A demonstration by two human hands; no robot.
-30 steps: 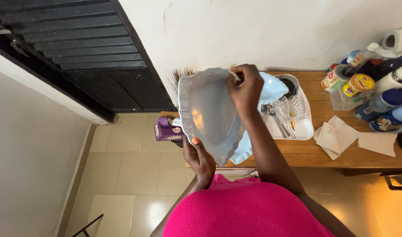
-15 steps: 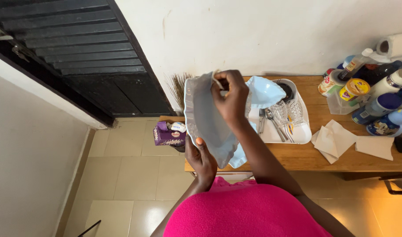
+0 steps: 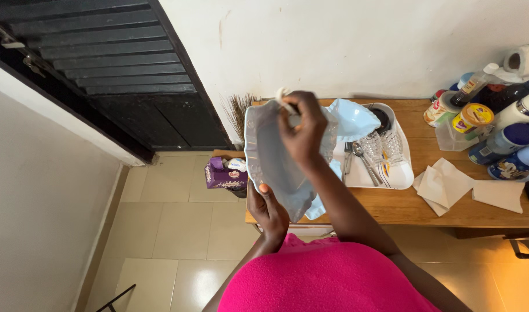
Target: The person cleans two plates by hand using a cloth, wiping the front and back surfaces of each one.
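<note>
— What are the hands doing?

— The left hand, low in the middle of the frame, is curled under the bottom edge of a pale blue scalloped platter, thumb on its rim, holding it up on edge. The right hand is closed over the platter's top, fingers pinched around a small whitish wad; I cannot tell whether it is cloth or paper.

— And the platter sits where?

— In the air at centre frame, over the left end of a wooden table, tilted so its hollow faces left.

— What is behind it?

— A second pale blue dish just beside the right hand, leaning on a white drying tray with upturned glasses and spoons. Right of the tray lie folded paper napkins, and tins and bottles crowd the upper right corner.

— On the left?

— A purple carton by the table, a broom's bristles against the white wall, and a dark slatted door in the upper left.
</note>
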